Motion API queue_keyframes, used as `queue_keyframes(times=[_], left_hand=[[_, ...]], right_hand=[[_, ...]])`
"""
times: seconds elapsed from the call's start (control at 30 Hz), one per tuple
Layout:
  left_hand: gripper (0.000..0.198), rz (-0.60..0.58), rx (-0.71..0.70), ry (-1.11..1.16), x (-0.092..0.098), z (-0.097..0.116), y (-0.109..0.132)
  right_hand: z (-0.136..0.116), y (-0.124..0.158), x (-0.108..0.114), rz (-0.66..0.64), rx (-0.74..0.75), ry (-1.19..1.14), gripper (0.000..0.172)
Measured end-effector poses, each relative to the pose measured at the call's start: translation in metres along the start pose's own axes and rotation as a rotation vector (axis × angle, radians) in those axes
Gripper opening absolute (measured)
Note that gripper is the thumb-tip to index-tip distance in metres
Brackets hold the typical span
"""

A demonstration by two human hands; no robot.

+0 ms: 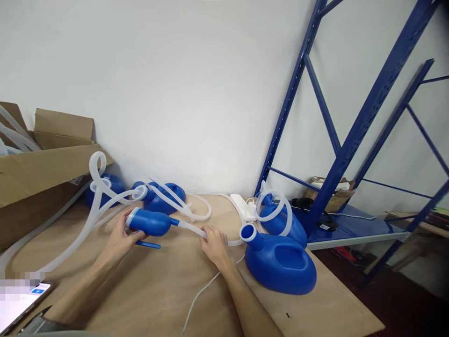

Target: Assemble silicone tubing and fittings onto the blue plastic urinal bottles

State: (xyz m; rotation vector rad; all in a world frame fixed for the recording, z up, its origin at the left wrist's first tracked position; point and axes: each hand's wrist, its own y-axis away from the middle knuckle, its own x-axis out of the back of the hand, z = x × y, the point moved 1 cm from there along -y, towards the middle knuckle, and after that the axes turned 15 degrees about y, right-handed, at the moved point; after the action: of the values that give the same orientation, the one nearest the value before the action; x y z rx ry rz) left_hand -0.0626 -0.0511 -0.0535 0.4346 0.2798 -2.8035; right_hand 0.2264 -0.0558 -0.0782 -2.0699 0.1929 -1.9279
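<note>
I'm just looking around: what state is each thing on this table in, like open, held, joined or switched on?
Blue piece: held in the left hand, tilted on its side.
Tube: joined to its narrow end, gripped by the right hand.
Front jug: mouth open.
Rear right jug: mouth unclear.
Cardboard box: open.
Phone: screen lit.

Left hand (122,234), bare; right hand (214,243), bare; left forearm (86,278), slim, bare down to one grey sleeve (58,326), its edge visible near the lower left corner, remainder cut off; right forearm (243,292), slim, bare to the lower edge of view.
</note>
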Motion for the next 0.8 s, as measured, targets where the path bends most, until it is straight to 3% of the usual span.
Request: queue_keyframes(times=[0.3, 0.47, 0.63, 0.8], left_hand=[[0.087, -0.154, -0.019, 0.005, -0.007, 0.002, 0.005], [0.091, -0.249, -0.016, -0.019, -0.017, 0.014, 0.015], [0.063, -0.253, 0.043, -0.081, -0.019, 0.019, 0.028], [0.036, -0.261, 0.156, -0.061, -0.012, 0.017, 0.023]], right_hand=[[-0.011, 0.005, 0.009, 0.055, 0.124, 0.034, 0.05], [-0.026, 0.009, 0.01, 0.02, 0.162, 0.054, 0.028], [-0.028, 0.01, 0.007, -0.001, 0.157, 0.06, 0.019], [-0.03, 0.01, 0.007, -0.017, 0.123, 0.09, 0.015]])
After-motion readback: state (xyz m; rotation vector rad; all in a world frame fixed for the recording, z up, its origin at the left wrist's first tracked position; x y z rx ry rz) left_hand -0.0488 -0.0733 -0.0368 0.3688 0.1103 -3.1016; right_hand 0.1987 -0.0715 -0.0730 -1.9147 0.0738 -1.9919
